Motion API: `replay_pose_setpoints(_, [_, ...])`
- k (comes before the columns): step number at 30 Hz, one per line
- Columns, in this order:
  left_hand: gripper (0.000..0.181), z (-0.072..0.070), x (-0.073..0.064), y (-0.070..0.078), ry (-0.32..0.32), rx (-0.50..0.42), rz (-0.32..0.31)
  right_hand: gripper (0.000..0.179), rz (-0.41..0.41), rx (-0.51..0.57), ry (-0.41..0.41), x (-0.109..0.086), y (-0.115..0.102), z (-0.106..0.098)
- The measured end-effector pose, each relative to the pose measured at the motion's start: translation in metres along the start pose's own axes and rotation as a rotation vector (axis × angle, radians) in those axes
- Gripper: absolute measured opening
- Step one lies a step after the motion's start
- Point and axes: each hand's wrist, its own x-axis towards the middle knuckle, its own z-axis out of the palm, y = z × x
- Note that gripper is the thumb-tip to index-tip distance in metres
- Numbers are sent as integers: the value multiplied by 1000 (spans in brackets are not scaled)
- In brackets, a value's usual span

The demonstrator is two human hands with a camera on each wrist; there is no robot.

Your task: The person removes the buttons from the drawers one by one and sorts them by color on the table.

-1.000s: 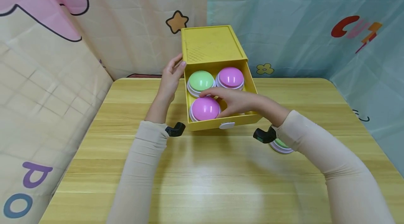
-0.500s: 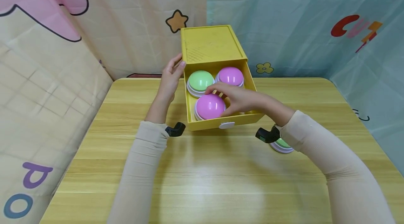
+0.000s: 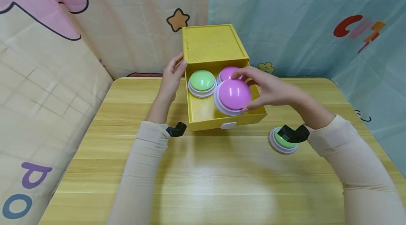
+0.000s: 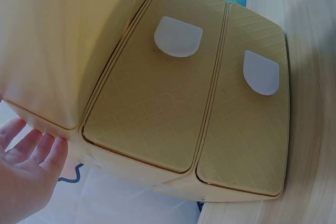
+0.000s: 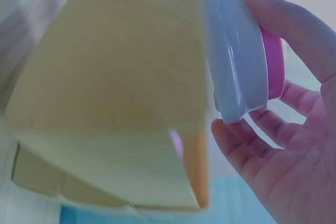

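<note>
In the head view my right hand (image 3: 269, 85) grips a pink dome button (image 3: 235, 94) with a white base, thumb and fingers on its opposite sides. The right wrist view shows its white base (image 5: 236, 51) above the drawer wall. Under it is the pulled-out top drawer (image 3: 203, 110) of a yellow cabinet (image 3: 214, 43). Inside sit a green dome button (image 3: 202, 81) and a second pink dome button (image 3: 226, 73), partly covered by the held one. My left hand (image 3: 171, 77) touches the cabinet's left side; its fingers (image 4: 37, 150) lie along the edge.
Another green dome button (image 3: 283, 141) lies on the wooden table (image 3: 203, 182), right of the drawer, below my right wrist. Two closed lower drawers (image 4: 147, 87) with white handles show in the left wrist view. A printed curtain (image 3: 285, 24) hangs close behind the cabinet.
My right hand has lifted the pink dome button from the drawer's front left corner and moved it right and up. The left hand has stayed at the cabinet's side.
</note>
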Motion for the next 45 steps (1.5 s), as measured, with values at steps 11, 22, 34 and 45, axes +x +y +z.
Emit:
replay_pose_setpoints(11, [47, 0, 0, 0, 2, -1, 0, 80, -15, -59, 102, -71, -9, -24])
replay_pose_setpoints(22, [47, 1, 0, -1, 1, -4, 3, 85, 66, -28, 219, -155, 10, 7])
replay_pose_setpoints(34, [48, 1, 0, -1, 4, -4, 2, 81, 240, 35, 312, -211, 24, 54])
replay_pose_setpoints(45, [48, 1, 0, 1, 8, 10, -14, 75, 382, 101, 344, -251, 40, 100])
